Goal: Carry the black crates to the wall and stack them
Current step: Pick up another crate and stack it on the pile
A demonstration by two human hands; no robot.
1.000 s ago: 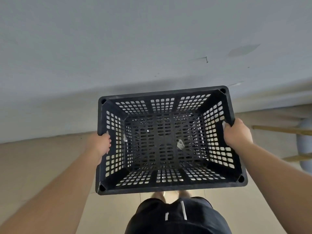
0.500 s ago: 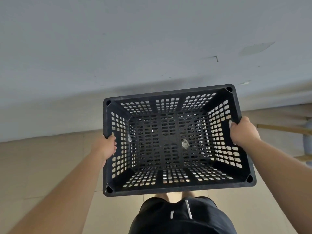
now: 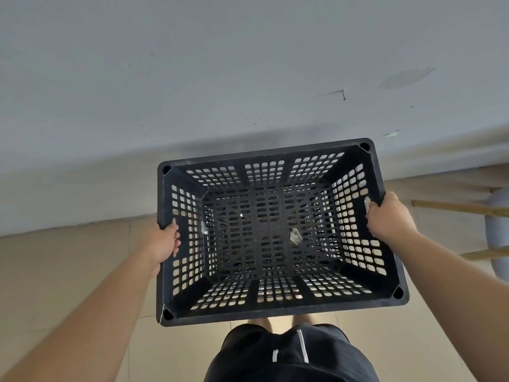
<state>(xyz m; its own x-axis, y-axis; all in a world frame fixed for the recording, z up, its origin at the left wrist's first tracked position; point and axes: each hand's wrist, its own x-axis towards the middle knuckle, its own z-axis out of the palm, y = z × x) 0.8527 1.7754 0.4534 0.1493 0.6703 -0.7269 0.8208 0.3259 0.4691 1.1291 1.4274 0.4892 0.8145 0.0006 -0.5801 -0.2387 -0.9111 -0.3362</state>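
A black perforated plastic crate (image 3: 271,307) hangs in the air in front of me, open side up, above the beige tiled floor. My left hand (image 3: 165,242) grips the handle slot in its left wall. My right hand (image 3: 387,217) grips the handle on its right wall. A small scrap of clear wrapper (image 3: 295,235) lies on the crate's bottom. The grey wall (image 3: 220,78) rises just beyond the crate's far rim. No other crate is in sight.
Wooden rods and a grey rounded object (image 3: 498,230) stand at the right edge, close to the wall. My black shorts (image 3: 289,357) and feet show below the crate. Beige floor tiles (image 3: 68,271) stretch to the left along the wall's base.
The crate and both hands have shifted a little to the right and down in view, and the wall has come closer. My grip on both handles is the same.
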